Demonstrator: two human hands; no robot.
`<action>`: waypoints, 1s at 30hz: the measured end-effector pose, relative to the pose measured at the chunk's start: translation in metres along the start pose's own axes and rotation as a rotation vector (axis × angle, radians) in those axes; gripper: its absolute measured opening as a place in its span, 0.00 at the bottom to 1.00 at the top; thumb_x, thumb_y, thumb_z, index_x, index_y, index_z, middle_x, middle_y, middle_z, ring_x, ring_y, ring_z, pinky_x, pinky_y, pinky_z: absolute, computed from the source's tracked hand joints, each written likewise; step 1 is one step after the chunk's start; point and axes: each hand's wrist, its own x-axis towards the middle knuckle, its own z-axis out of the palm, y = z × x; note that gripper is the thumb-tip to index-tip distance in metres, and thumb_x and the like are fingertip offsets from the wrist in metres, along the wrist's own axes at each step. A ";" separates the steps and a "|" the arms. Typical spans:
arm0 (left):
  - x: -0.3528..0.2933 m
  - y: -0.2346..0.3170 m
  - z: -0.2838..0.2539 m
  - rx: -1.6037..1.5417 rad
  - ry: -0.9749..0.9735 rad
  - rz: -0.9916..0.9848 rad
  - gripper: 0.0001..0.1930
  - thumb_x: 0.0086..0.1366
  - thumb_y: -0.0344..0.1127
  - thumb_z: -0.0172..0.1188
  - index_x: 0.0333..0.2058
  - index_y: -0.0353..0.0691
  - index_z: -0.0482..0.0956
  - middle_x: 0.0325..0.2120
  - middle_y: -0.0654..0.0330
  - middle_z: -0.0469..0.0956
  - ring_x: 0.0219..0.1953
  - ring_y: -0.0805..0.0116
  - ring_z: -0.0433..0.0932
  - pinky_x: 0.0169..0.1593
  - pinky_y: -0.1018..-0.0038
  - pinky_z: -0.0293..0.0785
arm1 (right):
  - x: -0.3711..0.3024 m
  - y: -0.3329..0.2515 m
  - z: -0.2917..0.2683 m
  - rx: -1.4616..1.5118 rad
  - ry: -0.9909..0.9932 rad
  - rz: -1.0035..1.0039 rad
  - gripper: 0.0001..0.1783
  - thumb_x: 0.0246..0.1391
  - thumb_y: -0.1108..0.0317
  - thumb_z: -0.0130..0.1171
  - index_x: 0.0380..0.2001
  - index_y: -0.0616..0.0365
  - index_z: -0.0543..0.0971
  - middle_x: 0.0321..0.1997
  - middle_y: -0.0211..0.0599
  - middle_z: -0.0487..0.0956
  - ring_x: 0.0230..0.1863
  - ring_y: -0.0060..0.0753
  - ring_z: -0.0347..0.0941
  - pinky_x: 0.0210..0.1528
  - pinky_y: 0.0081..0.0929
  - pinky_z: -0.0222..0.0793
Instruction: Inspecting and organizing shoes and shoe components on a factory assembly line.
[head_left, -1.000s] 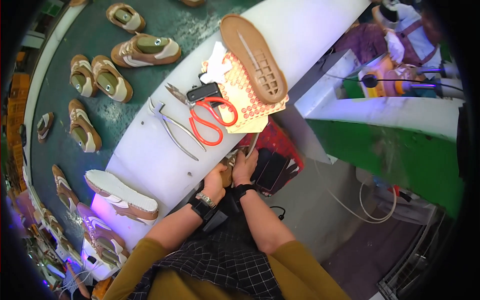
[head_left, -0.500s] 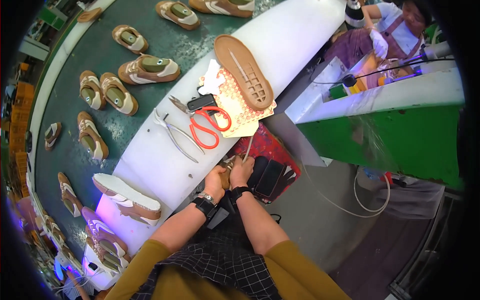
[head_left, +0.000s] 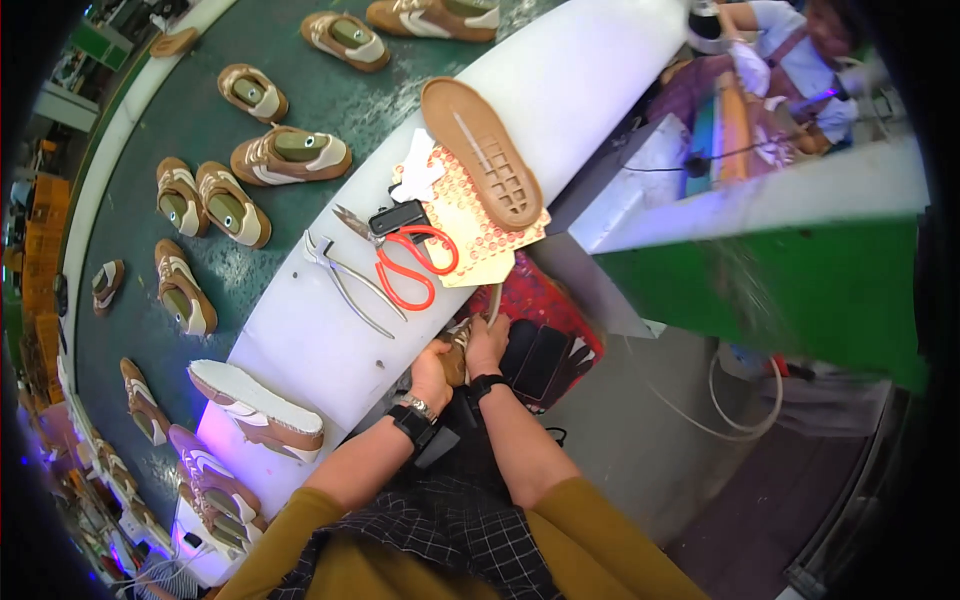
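Many brown shoes (head_left: 290,155) lie on a green conveyor (head_left: 150,130) beside a white bench (head_left: 330,330).

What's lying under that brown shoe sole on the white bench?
The brown shoe sole lies tread-up on a tan perforated sheet, which also carries one handle of the red scissors. The part of the sheet beneath the sole is covered, so anything else there can't be seen.

A long white worktop (head_left: 560,110) runs diagonally through the room, beside a dark green conveyor belt (head_left: 150,130) edged by a pale rim. To the right stands a green machine housing (head_left: 800,290) with a white top. The floor (head_left: 690,440) below is grey concrete. Purple light (head_left: 215,440) glows at the lower left.
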 end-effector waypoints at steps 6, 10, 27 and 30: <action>-0.003 0.018 0.002 0.101 -0.121 -0.110 0.13 0.52 0.36 0.53 0.35 0.35 0.72 0.32 0.52 0.75 0.34 0.54 0.74 0.41 0.62 0.72 | -0.021 -0.032 -0.021 0.074 -0.113 0.147 0.23 0.44 0.57 0.57 0.33 0.69 0.72 0.44 0.60 0.72 0.49 0.61 0.67 0.53 0.42 0.62; -0.001 0.008 0.005 0.119 -0.074 -0.038 0.14 0.52 0.36 0.53 0.35 0.34 0.73 0.34 0.51 0.76 0.37 0.53 0.74 0.44 0.62 0.72 | -0.027 -0.014 -0.001 -0.034 0.082 0.070 0.26 0.45 0.56 0.56 0.39 0.68 0.69 0.47 0.57 0.68 0.53 0.58 0.62 0.57 0.42 0.56; 0.016 0.000 -0.006 0.084 0.048 0.074 0.15 0.51 0.34 0.53 0.38 0.36 0.73 0.36 0.53 0.77 0.35 0.54 0.75 0.42 0.62 0.72 | -0.005 -0.014 0.010 0.146 0.036 0.077 0.19 0.49 0.61 0.56 0.36 0.67 0.68 0.37 0.55 0.74 0.42 0.55 0.71 0.47 0.41 0.65; 0.014 0.013 -0.002 0.081 -0.255 -0.232 0.16 0.52 0.35 0.52 0.40 0.37 0.73 0.37 0.52 0.77 0.36 0.53 0.76 0.42 0.61 0.72 | 0.004 0.002 0.008 0.195 -0.002 0.082 0.21 0.47 0.59 0.57 0.36 0.68 0.71 0.38 0.58 0.75 0.44 0.56 0.72 0.48 0.41 0.65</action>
